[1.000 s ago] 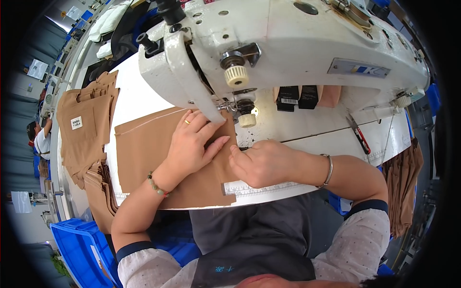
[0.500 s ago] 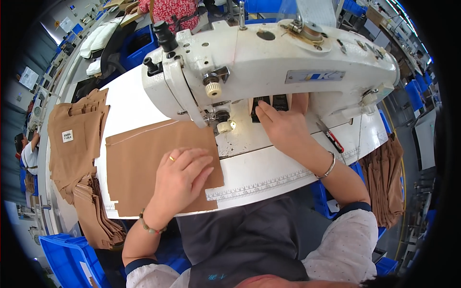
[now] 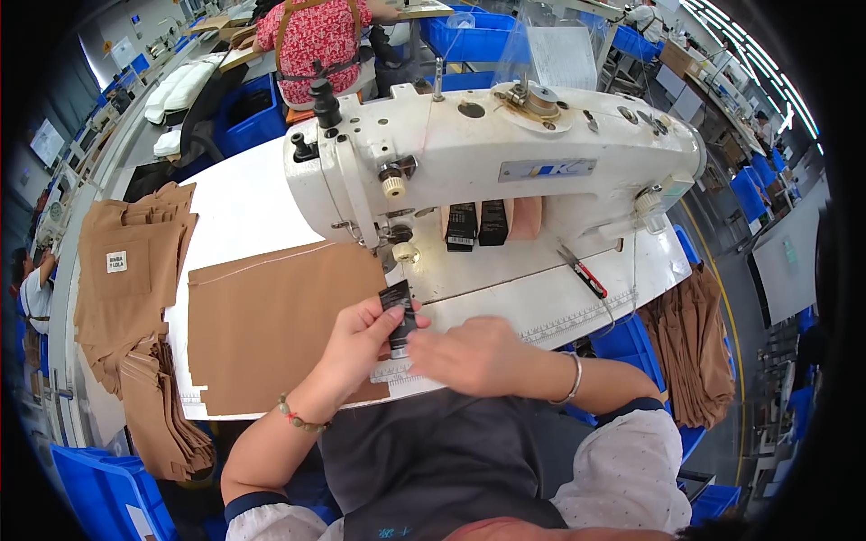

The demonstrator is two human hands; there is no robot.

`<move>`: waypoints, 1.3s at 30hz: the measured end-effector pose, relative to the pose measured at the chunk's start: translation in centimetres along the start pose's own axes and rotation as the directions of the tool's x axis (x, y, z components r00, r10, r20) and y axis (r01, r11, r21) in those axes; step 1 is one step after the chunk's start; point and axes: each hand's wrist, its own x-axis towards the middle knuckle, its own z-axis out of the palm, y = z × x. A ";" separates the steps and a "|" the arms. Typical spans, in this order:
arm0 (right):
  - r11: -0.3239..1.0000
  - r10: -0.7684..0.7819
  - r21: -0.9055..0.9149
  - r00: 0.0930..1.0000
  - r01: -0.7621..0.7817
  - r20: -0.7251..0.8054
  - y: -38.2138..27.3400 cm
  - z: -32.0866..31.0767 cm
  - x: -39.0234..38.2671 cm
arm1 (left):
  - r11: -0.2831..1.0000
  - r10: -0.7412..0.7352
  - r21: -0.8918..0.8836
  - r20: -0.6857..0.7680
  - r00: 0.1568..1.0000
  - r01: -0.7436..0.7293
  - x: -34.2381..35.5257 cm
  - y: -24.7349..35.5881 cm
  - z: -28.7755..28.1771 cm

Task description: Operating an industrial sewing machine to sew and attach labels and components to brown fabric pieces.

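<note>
My left hand [image 3: 361, 341] and my right hand [image 3: 465, 353] meet at the table's front edge, both pinching a small black label [image 3: 400, 311] held upright between the fingertips. A flat brown fabric piece [image 3: 271, 329] lies on the white table [image 3: 234, 216] just left of my hands, its right edge under my left hand. The white sewing machine [image 3: 487, 158] stands right behind, its needle area [image 3: 401, 248] a little above the label. More black labels [image 3: 476, 223] sit under the machine arm.
A stack of brown fabric pieces [image 3: 126, 270] hangs over the table's left end. Brown pieces [image 3: 695, 334] also hang at the right. A red-handled tool [image 3: 582, 270] lies on the machine bed. Blue bins [image 3: 99, 491] stand below. Another person in a red patterned top [image 3: 316, 36] sits beyond the machine.
My right hand came back from the labels under the machine arm with a black label. My left hand lifted off the brown piece and joined it on the label.
</note>
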 end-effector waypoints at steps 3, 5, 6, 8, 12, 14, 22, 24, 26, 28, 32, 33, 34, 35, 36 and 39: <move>0.941 0.248 -0.241 0.968 -0.236 0.022 4.9 -0.7 -1.7 | 0.999 0.043 -0.011 -0.076 0.996 -0.044 -1.1 0.3 -1.6; 0.821 0.428 -0.412 0.904 -0.395 -0.014 9.6 0.0 -3.6 | 0.995 0.098 0.011 -0.061 0.993 -0.098 -0.6 -0.3 -2.5; 0.742 0.460 -0.516 0.885 -0.427 -0.072 11.2 0.5 -4.7 | 0.994 0.103 -0.021 -0.047 0.994 -0.104 -0.7 -0.3 -2.6; 0.800 0.379 -0.482 0.924 -0.358 -0.056 12.4 0.4 -5.2 | 0.994 0.102 -0.022 -0.056 0.993 -0.104 -1.3 -0.4 -2.7; 0.873 0.290 -0.393 0.955 -0.288 -0.056 12.5 -0.2 -4.9 | 0.996 0.083 -0.036 -0.011 0.996 -0.084 -1.8 -0.4 -2.9; 0.880 0.296 -0.375 0.954 -0.292 -0.047 12.9 -0.2 -5.0 | 0.995 0.088 -0.042 0.013 0.996 -0.088 -1.7 -0.6 -3.3; 0.988 0.050 -0.151 0.996 -0.039 0.074 2.7 -0.9 -0.2 | 0.970 -0.058 -0.226 0.153 0.987 0.092 -0.8 0.4 -2.2; 0.985 -0.069 -0.150 0.994 0.081 0.081 0.0 0.4 0.7 | 0.984 -0.020 -0.172 0.137 0.990 0.043 0.1 -1.0 -2.8; 0.982 -0.120 -0.140 0.991 0.128 0.068 -0.4 1.2 1.0 | 0.996 0.068 -0.061 0.097 0.993 -0.062 0.6 -1.6 -3.8; 0.995 0.014 0.092 0.995 -0.023 0.100 0.5 1.1 1.3 | 0.982 0.165 0.083 0.034 0.986 -0.167 0.2 -0.8 -4.1; 0.857 0.406 0.284 0.903 -0.430 0.141 3.8 1.8 3.8 | 0.601 0.380 0.747 0.046 0.924 -0.284 -0.5 1.5 -4.8; 0.778 0.440 0.367 0.859 -0.510 0.262 4.5 2.2 4.6 | 0.361 0.401 0.895 0.104 0.910 -0.261 -0.5 2.3 -4.5; 0.683 0.453 0.431 0.805 -0.590 0.383 5.0 2.5 5.0 | 0.362 0.398 0.897 0.099 0.912 -0.255 -0.2 2.7 -4.5; 0.682 0.455 0.432 0.805 -0.590 0.382 5.4 2.9 5.2 | 0.208 0.389 0.949 0.144 0.910 -0.239 0.2 3.1 -4.5; 0.672 0.437 0.474 0.822 -0.569 0.366 5.8 3.7 5.0 | 0.048 0.372 0.974 0.187 0.909 -0.220 0.4 3.4 -4.5; 0.684 0.446 0.484 0.838 -0.545 0.313 6.3 5.9 3.7 | 0.003 0.514 0.972 0.200 0.834 -0.234 0.6 4.6 -5.1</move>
